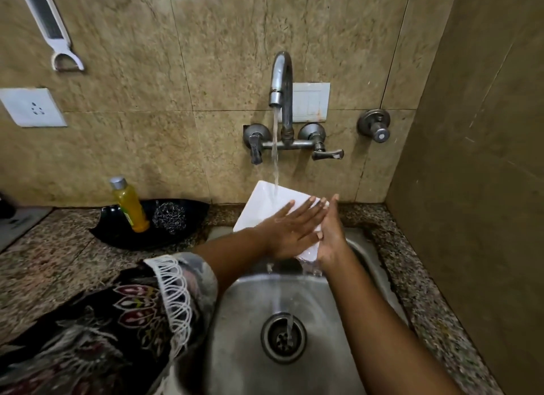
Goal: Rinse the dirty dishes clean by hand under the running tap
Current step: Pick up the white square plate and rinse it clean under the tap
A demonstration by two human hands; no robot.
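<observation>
Plate point(266, 201) half hidden by hands point(290, 232)

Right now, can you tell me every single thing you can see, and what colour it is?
Plate: one, white, tilted under the water.
Tap: one, grey metal, on the wall, running.
Sink: one, steel, below the plate.
Bottle: one, yellow, in the tray.
Scrubber: one, silver, beside the bottle.
Tray: one, black, on the counter.
Counter: one, speckled brown.
Peeler: one, white, on the wall.
Socket: one, white, left wall.
Switch plate: one, white, behind the tap.
Valve: one, grey, right of the tap.
Left hand: flat on the plate.
Right hand: holding the plate's edge.
</observation>
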